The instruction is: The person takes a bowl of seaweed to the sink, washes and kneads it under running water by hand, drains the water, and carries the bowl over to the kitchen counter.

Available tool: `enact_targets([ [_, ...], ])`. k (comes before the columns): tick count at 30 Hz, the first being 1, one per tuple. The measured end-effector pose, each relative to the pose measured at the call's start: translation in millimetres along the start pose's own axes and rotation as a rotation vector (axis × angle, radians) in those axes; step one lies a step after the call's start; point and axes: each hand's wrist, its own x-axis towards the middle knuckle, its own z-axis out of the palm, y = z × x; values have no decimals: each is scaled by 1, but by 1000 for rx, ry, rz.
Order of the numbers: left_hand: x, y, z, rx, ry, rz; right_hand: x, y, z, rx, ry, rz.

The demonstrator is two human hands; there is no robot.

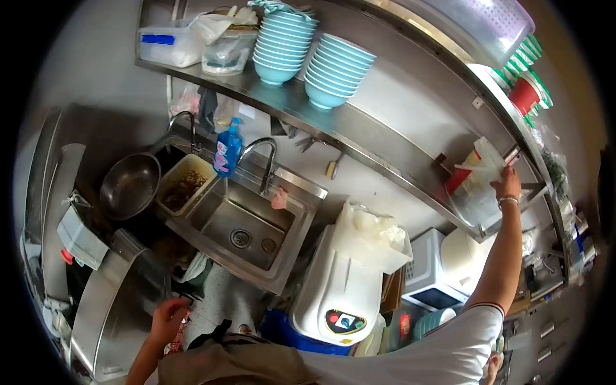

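My left hand (170, 317) hangs low, fingers loosely bent around nothing I can see. Far up to its right, on the shelf (378, 142), the clear container (476, 200) sits against my right hand (509, 184), which touches its upper edge; whether it grips, I can't tell. A one-sided tug could tip the container, since only that hand steadies it. It looks see-through and boxy, red and yellow showing left of my fingers.

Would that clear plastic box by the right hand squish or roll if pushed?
The clear, boxy plastic container at the right hand is probably stiff, since its walls hold their shape. It likely won't roll, because its sides look flat. It may feel slippery: the plastic looks smooth.
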Motion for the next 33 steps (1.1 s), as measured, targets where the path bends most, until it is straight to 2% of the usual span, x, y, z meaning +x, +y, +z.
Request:
enact_targets([
  [3,18,19,3,81,-120,54,-30,-34,-39,72,83,-70],
  [6,33,23,7,160,-239,93,-65,-42,-81,161,118,-275],
  [8,32,38,6,142,-305,61,-104,-74,-136,318,54,-252],
  [10,34,37,6,62,-330,119,-131,-62,-147,683,44,-238],
  [12,35,37,3,15,-373,158,-165,-92,-190,785,11,-226],
  [13,35,42,2,2,-403,156,-183,-123,-221,812,-111,-253],
  [15,43,39,7,-130,-448,188,-199,-148,-233,648,-291,-388],
  [16,46,39,9,-198,-470,207,-215,-172,-224,792,-261,-402],
  [17,48,45,14,-271,-466,181,-234,-192,-201,813,-88,-436],
  [18,50,51,18,-347,-456,160,-243,-216,-193,806,-310,-485],
  [19,52,56,20,-423,-443,137,-257,-248,-186,756,-274,-587],
  [20,60,50,22,-481,-396,168,-270,-276,-164,899,-406,-573],
  [23,80,45,10,-676,-173,-89,-311,-357,-134,932,-489,-703],
  [25,96,28,6,-757,-102,-197,-326,-401,-105,970,-381,-898],
  [28,125,9,1,-873,-20,-408,-344,-454,-54,1016,-278,-1081],
  [33,185,-14,21,-769,182,-643,-349,-522,35,1148,-143,-1182],
])
